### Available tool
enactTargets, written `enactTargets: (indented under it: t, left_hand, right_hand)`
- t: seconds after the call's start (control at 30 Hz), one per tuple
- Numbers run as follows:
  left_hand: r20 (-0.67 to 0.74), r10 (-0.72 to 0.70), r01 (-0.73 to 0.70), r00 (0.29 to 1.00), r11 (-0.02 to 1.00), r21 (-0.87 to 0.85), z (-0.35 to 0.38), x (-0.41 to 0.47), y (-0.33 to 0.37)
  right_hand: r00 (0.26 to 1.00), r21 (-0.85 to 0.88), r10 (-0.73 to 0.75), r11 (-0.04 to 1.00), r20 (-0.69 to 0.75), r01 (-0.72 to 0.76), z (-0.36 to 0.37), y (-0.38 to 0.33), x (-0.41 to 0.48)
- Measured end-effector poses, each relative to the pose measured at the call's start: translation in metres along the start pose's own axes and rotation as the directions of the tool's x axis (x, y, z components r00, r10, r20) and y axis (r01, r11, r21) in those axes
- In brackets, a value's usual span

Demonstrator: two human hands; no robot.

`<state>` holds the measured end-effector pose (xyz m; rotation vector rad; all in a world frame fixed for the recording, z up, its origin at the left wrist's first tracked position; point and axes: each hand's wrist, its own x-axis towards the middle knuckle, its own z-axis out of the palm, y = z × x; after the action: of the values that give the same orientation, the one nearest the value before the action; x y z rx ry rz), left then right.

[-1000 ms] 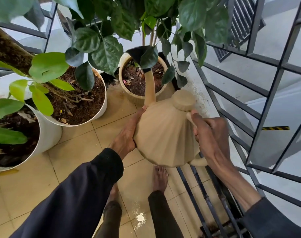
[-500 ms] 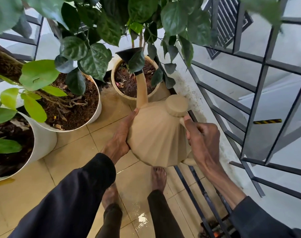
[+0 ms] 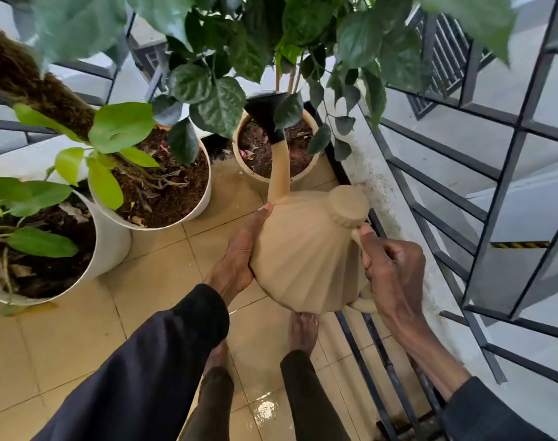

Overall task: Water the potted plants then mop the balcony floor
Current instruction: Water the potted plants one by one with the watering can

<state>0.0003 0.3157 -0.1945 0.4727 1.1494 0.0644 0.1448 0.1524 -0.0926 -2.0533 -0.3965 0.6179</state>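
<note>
A tan ribbed watering can [image 3: 306, 253] is tilted forward in both my hands. Its long spout ends in a black rose [image 3: 266, 113] held over the soil of a beige pot [image 3: 303, 175] at the balcony's far corner. My right hand [image 3: 395, 268] is closed around the can's handle. My left hand [image 3: 241, 249] presses flat against the can's left side, steadying it. Whether water is coming out I cannot tell. Two white pots, the middle white pot [image 3: 204, 198] and the near white pot [image 3: 109, 240], hold leafy plants on the left.
A black metal railing [image 3: 481, 173] runs along the right above a white ledge [image 3: 379, 186]. Dark green leaves [image 3: 220, 103] hang low over the pots. My bare feet [image 3: 303, 332] stand on beige tiles, with a wet patch [image 3: 265, 409] near them.
The view has shifted slightly to the right and down. The can's spout stays over the beige pot, and both hands keep the same grip.
</note>
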Motion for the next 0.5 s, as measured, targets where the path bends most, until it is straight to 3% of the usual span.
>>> enactTargets:
  t: [0.5]
  left_hand:
    - [-0.133,0.101,-0.115,0.986,0.988,-0.106,-0.052,-0.056,-0.044]
  right_hand:
    - [0.954,-0.135,-0.147,0.973,0.260,0.187,0.023,-0.027,-0.025]
